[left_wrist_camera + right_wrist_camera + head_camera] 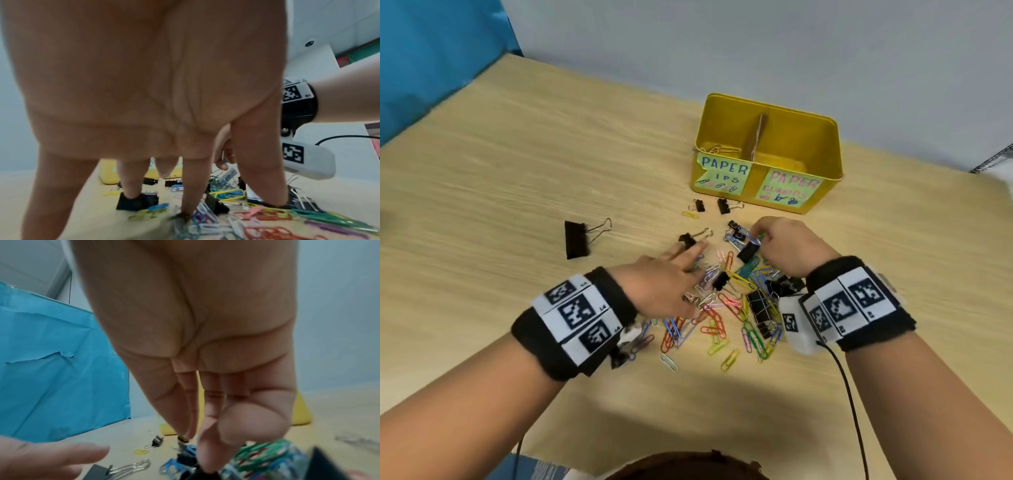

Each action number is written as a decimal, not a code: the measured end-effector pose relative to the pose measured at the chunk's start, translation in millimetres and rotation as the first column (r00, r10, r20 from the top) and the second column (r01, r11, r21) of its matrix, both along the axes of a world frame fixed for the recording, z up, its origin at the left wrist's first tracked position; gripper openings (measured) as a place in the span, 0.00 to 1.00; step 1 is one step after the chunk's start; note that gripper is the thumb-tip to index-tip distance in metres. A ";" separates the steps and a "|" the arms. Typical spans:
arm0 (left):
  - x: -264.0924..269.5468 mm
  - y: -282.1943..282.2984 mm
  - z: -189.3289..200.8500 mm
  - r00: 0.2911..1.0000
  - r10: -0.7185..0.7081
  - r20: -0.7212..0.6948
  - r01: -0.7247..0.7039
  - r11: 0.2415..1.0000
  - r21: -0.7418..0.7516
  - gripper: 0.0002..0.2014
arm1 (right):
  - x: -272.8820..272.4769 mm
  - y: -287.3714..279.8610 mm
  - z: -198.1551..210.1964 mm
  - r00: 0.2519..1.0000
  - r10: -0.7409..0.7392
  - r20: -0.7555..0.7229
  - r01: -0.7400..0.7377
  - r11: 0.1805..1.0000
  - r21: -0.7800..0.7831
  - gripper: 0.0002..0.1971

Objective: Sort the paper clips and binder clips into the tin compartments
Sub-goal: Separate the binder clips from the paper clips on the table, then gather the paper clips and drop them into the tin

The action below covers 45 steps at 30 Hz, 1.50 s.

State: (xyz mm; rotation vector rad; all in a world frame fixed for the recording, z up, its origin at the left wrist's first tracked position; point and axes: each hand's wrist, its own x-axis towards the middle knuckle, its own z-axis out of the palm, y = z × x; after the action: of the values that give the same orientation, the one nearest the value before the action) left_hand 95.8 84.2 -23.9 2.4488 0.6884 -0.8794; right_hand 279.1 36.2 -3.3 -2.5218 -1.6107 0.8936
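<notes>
A mixed pile of coloured paper clips [717,308] and black binder clips [760,305] lies on the wooden table in front of the yellow tin [822,192]. A card divider [756,137] splits the tin; the left side is labelled for paper clips, the right for clamps. A few paper clips [719,149] lie in the left compartment. My left hand [671,274] is spread flat over the pile, one fingertip on a small binder clip [136,202]. My right hand [780,246] pinches a black binder clip [749,251] at the pile's far edge.
A large binder clip [577,240] lies alone to the left. Two small binder clips [698,205] and a yellow paper clip [690,214] lie just in front of the tin. A blue sheet [431,51] hangs at the left, and a grey wall stands behind the tin.
</notes>
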 end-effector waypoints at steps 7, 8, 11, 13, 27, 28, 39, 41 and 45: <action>-15.2 -3.6 11.3 1.000 -0.006 0.012 0.007 1.000 -0.027 0.28 | -23.8 10.4 -4.0 0.992 0.095 -0.078 -0.093 0.995 0.029 0.27; -18.7 -2.6 16.3 1.000 0.029 0.007 -0.029 1.000 -0.011 0.27 | -20.4 10.9 -3.1 0.996 0.062 -0.066 -0.057 0.996 0.066 0.26; -16.8 3.1 18.7 0.991 0.113 0.071 -0.116 0.993 0.029 0.28 | -16.4 13.9 -4.5 0.996 0.089 0.000 -0.089 0.994 0.065 0.21; -7.9 7.7 12.0 0.990 0.118 0.080 -0.120 0.992 0.022 0.31 | -22.8 15.4 -8.0 0.985 0.175 -0.001 -0.175 0.984 -0.027 0.23; 12.6 24.8 -1.0 0.995 0.098 -0.002 -0.097 0.986 0.139 0.36 | -21.8 -4.4 -14.6 0.946 0.236 0.221 -0.220 0.971 -0.097 0.26; 9.9 28.1 -1.1 0.993 0.121 -0.005 -0.118 0.980 0.157 0.36 | -20.4 -5.2 -13.9 0.947 0.227 0.226 -0.212 0.973 -0.089 0.27; -30.9 51.8 7.9 0.961 0.274 -0.025 -0.259 0.933 0.249 0.35 | -35.9 20.6 -13.2 0.929 0.287 0.235 -0.249 0.952 -0.178 0.33; -33.2 45.7 11.9 0.962 0.270 -0.030 -0.255 0.934 0.249 0.34 | -42.6 32.9 -12.5 0.932 0.305 0.195 -0.277 0.947 -0.160 0.34; -18.3 41.7 15.3 0.963 0.270 -0.009 -0.263 0.944 0.200 0.34 | -55.6 56.0 -18.4 0.916 0.397 0.066 -0.383 0.911 -0.154 0.34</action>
State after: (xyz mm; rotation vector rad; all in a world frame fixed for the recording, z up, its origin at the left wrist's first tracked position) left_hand 77.5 125.9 -8.5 2.4339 1.1392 -0.7811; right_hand 223.5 92.2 -21.7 -2.3984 -2.2124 0.9541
